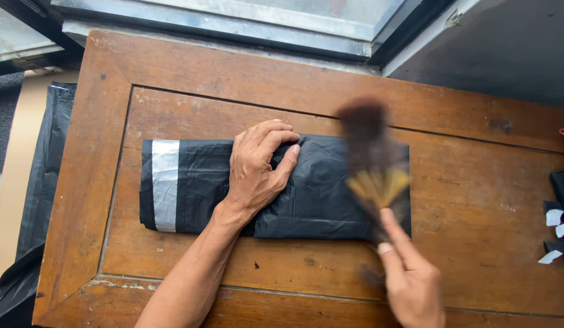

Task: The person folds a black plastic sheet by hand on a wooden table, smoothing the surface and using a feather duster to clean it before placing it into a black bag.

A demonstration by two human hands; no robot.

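The folded black plastic bag, with a silver band at its left end, is lying in the middle of the wooden table. The left hand is pressing it down, fingers curled loosely over the far edge. The right hand is gripping a small feather brush, blurred mid-sweep over the bag's right end. Judging by this, keeping the left palm flat and firm and brushing rightward, away from it, is what stops the plastic creeping.
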